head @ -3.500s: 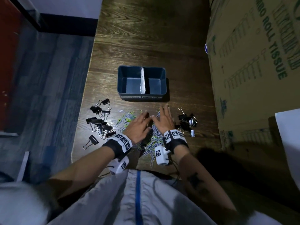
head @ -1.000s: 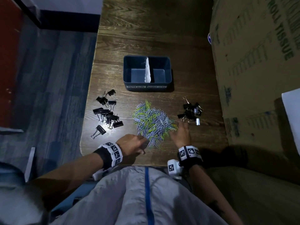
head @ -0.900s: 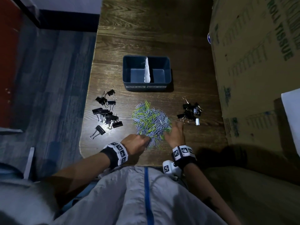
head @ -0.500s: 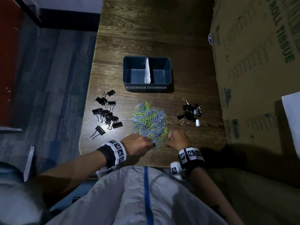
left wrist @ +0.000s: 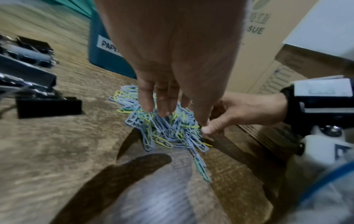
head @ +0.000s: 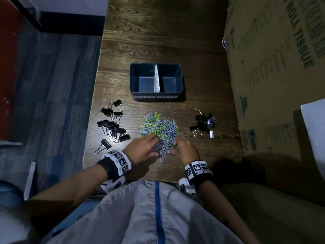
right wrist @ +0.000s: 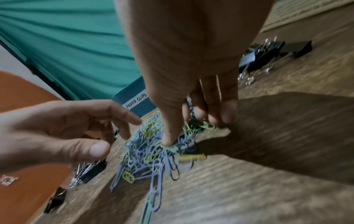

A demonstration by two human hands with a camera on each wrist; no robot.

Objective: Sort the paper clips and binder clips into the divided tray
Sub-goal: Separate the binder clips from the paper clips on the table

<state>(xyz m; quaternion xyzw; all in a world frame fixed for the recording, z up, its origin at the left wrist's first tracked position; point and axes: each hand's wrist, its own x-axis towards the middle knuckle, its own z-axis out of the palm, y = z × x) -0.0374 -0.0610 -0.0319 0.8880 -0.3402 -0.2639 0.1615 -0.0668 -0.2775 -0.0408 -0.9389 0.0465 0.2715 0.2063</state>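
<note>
The left fingers point(left wrist: 146, 98) hang loose, the right fingers point(right wrist: 228, 110) pinch the blue-and-yellow wire paper clips point(head: 160, 127); tangled strands may slide off the wooden desk point(head: 158, 36).

Left hand point(head: 142, 147) beside right hand point(head: 185, 150), fingers downward

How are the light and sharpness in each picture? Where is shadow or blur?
Head view: dim, one bright patch on the table beside the left binder clips. Left wrist view: brighter; the paper clip pile is fairly sharp, the wood around it smeared, a dark shadow below it. Right wrist view: the pile is blurred; a broad shadow covers the table at right.
</note>
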